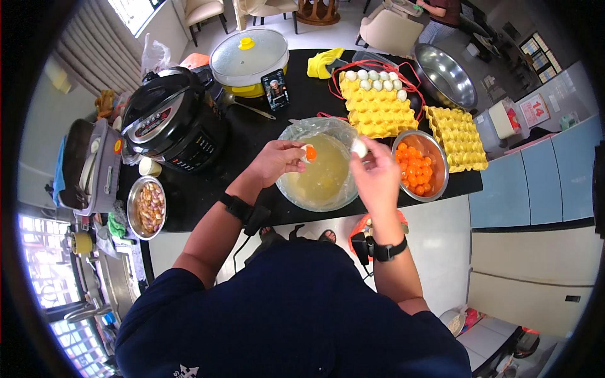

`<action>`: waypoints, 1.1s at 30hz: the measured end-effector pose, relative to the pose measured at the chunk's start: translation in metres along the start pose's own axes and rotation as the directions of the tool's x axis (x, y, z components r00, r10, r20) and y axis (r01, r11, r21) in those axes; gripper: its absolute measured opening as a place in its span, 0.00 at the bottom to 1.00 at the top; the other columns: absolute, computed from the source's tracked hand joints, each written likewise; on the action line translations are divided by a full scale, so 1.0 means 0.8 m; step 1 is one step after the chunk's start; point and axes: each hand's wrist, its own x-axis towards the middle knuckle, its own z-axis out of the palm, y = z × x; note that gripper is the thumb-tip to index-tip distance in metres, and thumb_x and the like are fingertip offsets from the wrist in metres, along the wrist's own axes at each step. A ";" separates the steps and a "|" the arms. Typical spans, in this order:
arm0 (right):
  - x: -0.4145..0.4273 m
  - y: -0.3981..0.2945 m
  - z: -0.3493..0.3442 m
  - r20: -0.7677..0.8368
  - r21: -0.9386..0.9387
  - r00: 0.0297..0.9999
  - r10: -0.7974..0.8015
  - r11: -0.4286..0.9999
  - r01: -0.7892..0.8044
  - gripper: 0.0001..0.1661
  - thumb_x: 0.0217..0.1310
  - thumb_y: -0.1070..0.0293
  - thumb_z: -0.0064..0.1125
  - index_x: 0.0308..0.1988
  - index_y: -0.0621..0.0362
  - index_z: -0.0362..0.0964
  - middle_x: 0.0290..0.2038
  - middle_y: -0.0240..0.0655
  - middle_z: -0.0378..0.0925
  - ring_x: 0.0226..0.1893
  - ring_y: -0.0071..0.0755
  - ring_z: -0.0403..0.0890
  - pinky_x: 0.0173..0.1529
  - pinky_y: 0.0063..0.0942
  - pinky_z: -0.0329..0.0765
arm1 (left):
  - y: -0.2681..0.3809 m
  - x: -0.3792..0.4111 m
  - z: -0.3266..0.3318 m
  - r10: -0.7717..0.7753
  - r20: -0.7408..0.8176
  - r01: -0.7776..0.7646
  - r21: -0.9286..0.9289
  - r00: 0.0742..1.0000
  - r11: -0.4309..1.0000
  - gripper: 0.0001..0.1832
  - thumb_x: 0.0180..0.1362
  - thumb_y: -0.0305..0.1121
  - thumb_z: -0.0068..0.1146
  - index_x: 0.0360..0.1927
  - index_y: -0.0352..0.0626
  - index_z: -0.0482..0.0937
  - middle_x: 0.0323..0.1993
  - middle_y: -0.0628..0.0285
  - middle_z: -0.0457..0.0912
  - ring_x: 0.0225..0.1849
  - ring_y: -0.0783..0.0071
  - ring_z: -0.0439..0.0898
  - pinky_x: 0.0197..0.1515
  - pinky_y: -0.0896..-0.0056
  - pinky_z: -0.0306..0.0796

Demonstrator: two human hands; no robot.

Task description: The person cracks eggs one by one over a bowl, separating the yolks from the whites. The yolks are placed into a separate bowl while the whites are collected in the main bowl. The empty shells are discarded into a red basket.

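An eggshell half with an orange yolk in it is held in my left hand, above the left side of a bowl. My right hand pinches another white piece of eggshell over the bowl's right rim. Below them, the wide bowl, with clear plastic film at its far side, contains cloudy, pale yellow egg white. To the right of my right hand stands a steel bowl of orange yolks.
Behind the yolks are a yellow egg tray with several white eggs and a second tray. A black pressure cooker, bowl of shallots or garlic, propped phone, yellow lidded pan and large steel basin surround the workspace.
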 end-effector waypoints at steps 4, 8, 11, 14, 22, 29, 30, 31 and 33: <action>-0.017 0.075 0.050 0.278 0.100 0.904 0.325 0.926 -0.363 0.23 0.65 0.71 0.70 0.57 0.70 0.80 0.39 0.33 0.88 0.33 0.19 0.85 0.38 0.19 0.81 | 0.005 0.001 0.010 0.036 0.004 -0.036 0.090 0.999 0.995 0.20 0.68 0.30 0.65 0.59 0.27 0.81 0.43 0.58 0.85 0.37 0.74 0.85 0.47 0.70 0.84; -0.029 0.066 0.063 0.482 0.459 0.692 0.537 0.518 -0.722 0.22 0.69 0.71 0.66 0.59 0.68 0.79 0.43 0.35 0.88 0.35 0.24 0.88 0.37 0.19 0.82 | 0.001 0.000 0.011 0.128 0.015 -0.127 0.287 0.992 0.949 0.20 0.66 0.31 0.65 0.57 0.26 0.83 0.40 0.60 0.87 0.36 0.77 0.85 0.43 0.73 0.82; -0.025 0.068 0.068 0.489 0.402 0.672 0.556 0.540 -0.739 0.20 0.70 0.73 0.64 0.58 0.69 0.78 0.45 0.37 0.87 0.36 0.25 0.89 0.36 0.19 0.83 | -0.002 0.003 0.015 0.269 0.069 -0.263 0.536 0.961 0.802 0.22 0.63 0.31 0.67 0.57 0.26 0.84 0.38 0.59 0.88 0.35 0.78 0.85 0.40 0.72 0.80; -0.028 0.081 0.075 0.500 0.405 0.668 0.551 0.534 -0.743 0.21 0.71 0.73 0.63 0.59 0.69 0.77 0.45 0.39 0.87 0.37 0.26 0.89 0.36 0.19 0.83 | 0.004 -0.004 0.028 0.371 0.113 -0.334 0.720 0.922 0.609 0.20 0.60 0.27 0.68 0.55 0.28 0.84 0.40 0.57 0.87 0.38 0.77 0.86 0.41 0.74 0.79; -0.033 0.076 0.076 0.584 0.540 0.607 0.538 0.301 -0.786 0.20 0.75 0.76 0.55 0.63 0.68 0.73 0.49 0.43 0.87 0.43 0.35 0.91 0.43 0.26 0.85 | 0.019 -0.015 0.042 0.460 0.244 -0.452 0.786 0.854 0.423 0.22 0.57 0.26 0.71 0.56 0.34 0.85 0.43 0.54 0.83 0.35 0.69 0.86 0.38 0.69 0.79; -0.042 0.112 0.073 0.613 0.639 0.639 0.465 0.184 -0.747 0.21 0.74 0.77 0.54 0.63 0.69 0.72 0.49 0.43 0.87 0.45 0.38 0.91 0.43 0.26 0.87 | 0.035 -0.011 0.037 0.549 0.150 -0.447 0.767 0.822 0.460 0.22 0.57 0.28 0.70 0.56 0.37 0.85 0.42 0.53 0.83 0.35 0.62 0.87 0.41 0.66 0.81; -0.041 0.112 0.069 0.616 0.640 0.642 0.457 0.186 -0.746 0.21 0.74 0.77 0.55 0.63 0.69 0.73 0.49 0.43 0.87 0.45 0.38 0.91 0.43 0.26 0.87 | 0.038 -0.012 0.035 0.558 0.138 -0.435 0.783 0.818 0.445 0.22 0.57 0.28 0.69 0.56 0.37 0.85 0.42 0.53 0.83 0.35 0.62 0.87 0.42 0.66 0.81; -0.041 0.112 0.063 0.621 0.628 0.638 0.455 0.199 -0.752 0.21 0.74 0.77 0.55 0.63 0.69 0.73 0.49 0.43 0.87 0.44 0.37 0.91 0.42 0.26 0.87 | 0.042 -0.014 0.033 0.568 0.126 -0.423 0.798 0.814 0.430 0.22 0.57 0.28 0.69 0.56 0.38 0.85 0.43 0.53 0.83 0.35 0.62 0.87 0.43 0.65 0.81; -0.040 0.107 0.052 0.599 0.613 0.645 0.475 0.245 -0.751 0.21 0.73 0.77 0.56 0.63 0.69 0.73 0.49 0.42 0.87 0.44 0.36 0.91 0.42 0.25 0.87 | 0.044 -0.016 0.028 0.577 0.126 -0.403 0.832 0.807 0.382 0.21 0.58 0.29 0.69 0.56 0.38 0.85 0.44 0.53 0.83 0.36 0.62 0.87 0.43 0.65 0.81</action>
